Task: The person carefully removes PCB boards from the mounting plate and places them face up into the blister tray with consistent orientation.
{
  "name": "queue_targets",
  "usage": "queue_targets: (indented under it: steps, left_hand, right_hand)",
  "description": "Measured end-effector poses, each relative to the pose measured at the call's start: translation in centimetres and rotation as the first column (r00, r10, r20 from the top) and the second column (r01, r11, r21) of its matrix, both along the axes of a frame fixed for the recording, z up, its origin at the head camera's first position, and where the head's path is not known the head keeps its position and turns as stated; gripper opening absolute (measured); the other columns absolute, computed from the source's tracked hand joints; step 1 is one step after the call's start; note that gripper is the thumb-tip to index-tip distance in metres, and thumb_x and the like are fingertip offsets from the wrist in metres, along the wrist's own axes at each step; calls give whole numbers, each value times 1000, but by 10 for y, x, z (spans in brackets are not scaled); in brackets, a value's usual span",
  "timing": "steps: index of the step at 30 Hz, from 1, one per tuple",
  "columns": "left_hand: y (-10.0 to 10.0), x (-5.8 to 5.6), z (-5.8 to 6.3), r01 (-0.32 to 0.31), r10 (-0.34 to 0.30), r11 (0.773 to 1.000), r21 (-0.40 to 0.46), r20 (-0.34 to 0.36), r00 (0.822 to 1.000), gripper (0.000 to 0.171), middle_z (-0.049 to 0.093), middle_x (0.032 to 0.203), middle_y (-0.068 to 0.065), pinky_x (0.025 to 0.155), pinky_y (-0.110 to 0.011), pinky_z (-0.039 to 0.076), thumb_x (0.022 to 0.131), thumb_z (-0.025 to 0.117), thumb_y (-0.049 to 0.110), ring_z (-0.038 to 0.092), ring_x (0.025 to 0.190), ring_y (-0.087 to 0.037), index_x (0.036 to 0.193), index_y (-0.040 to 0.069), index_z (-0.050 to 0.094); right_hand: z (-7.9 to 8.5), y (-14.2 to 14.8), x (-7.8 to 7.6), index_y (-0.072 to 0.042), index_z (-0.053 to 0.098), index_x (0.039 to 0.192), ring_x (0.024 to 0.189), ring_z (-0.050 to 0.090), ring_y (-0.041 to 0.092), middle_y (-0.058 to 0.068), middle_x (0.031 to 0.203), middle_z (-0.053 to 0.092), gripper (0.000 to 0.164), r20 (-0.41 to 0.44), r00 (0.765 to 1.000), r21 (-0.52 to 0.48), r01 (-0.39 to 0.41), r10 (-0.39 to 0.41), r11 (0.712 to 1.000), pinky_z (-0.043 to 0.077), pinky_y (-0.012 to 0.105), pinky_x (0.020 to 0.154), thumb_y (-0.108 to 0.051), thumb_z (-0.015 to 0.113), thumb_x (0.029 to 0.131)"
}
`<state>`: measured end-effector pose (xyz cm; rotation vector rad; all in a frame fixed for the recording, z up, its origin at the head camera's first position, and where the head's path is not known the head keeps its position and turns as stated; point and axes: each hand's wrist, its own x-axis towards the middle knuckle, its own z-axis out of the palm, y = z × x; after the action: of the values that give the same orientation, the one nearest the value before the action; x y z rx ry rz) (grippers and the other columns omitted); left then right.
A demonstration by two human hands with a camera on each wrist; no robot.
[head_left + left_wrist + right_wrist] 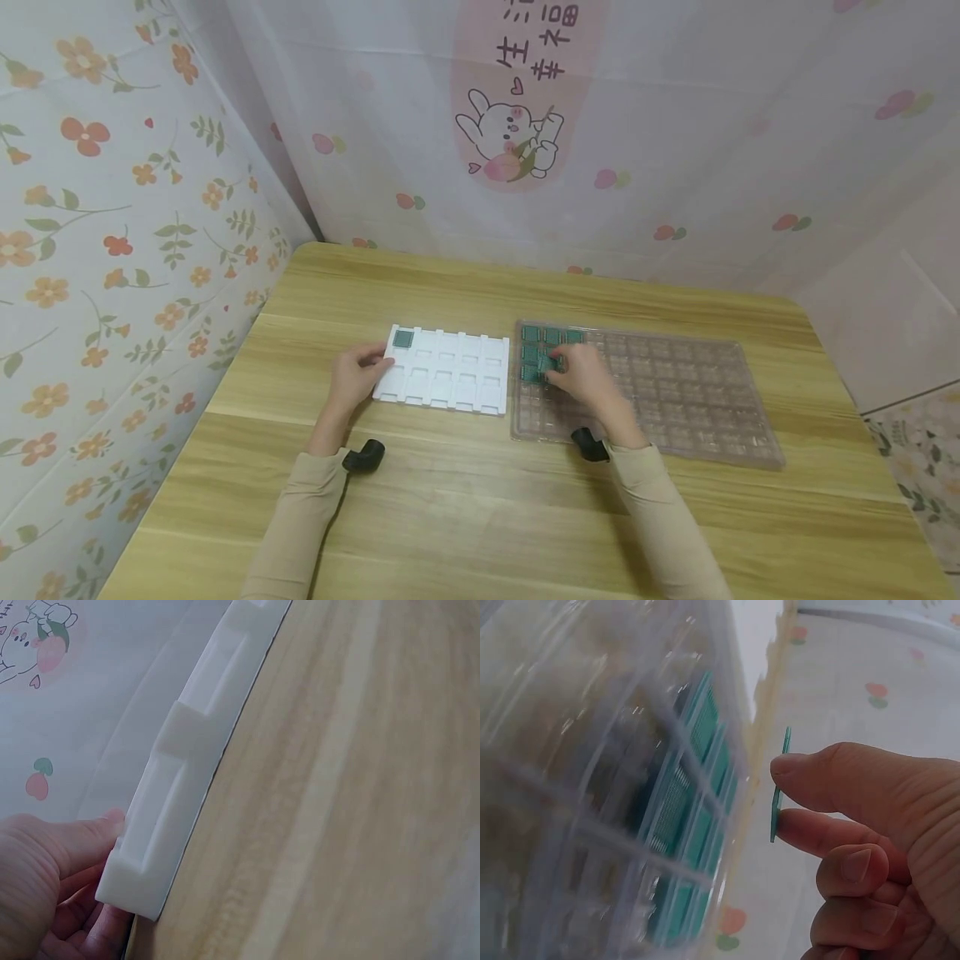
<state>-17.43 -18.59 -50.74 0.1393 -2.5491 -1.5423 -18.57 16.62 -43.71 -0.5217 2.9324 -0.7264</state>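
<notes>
My right hand [587,375] pinches a small, thin green circuit board [776,810] by its edges between thumb and finger, lifted off the clear plastic tray [690,392]. Several more green boards [531,352] lie in compartments at that tray's left end. To the left sits a white slotted tray [442,367], with one green square board [403,338] in its far left slot. At this tray's left edge my left hand [352,375] holds on, and the left wrist view shows the thumb [90,840] against the rim with the other fingers curled beside the corner.
Both trays lie side by side on a wood-grain table [450,492], a narrow gap between them. A printed curtain [645,108] hangs behind the far edge, and a floral curtain [97,292] runs along the left. Black wrist devices [365,457] sit near both cuffs.
</notes>
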Motion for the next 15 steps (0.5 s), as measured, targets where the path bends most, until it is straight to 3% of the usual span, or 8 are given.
queue_targets:
  steps: [7,9,15]
  left_hand:
    - [0,0,-1,-6,6,1000,3,16,1000,29,66,98,-23,67,-11,42,81,70,3,61,86,-28,109,-7,66]
    - [-1,-1,-1,-6,6,1000,3,16,1000,29,66,98,-23,67,-11,42,81,69,3,61,86,-28,109,-7,66]
    - [-1,0,-2,-1,1,1000,10,3,1000,29,66,96,-23,66,-10,42,81,69,2,61,84,-28,108,-8,66]
  right_hand:
    - [-7,18,0,11,64,104,43,30,8,-4,47,38,30,21,999,3,29,-29,1000,28,21,41,-4,71,80]
    - [-8,23,0,11,64,102,46,39,9,2,53,50,29,24,999,11,37,-37,999,34,22,43,-4,71,79]
    - [-11,37,-2,10,64,100,59,58,18,13,70,65,27,23,999,38,46,-46,998,47,30,52,-5,71,78]
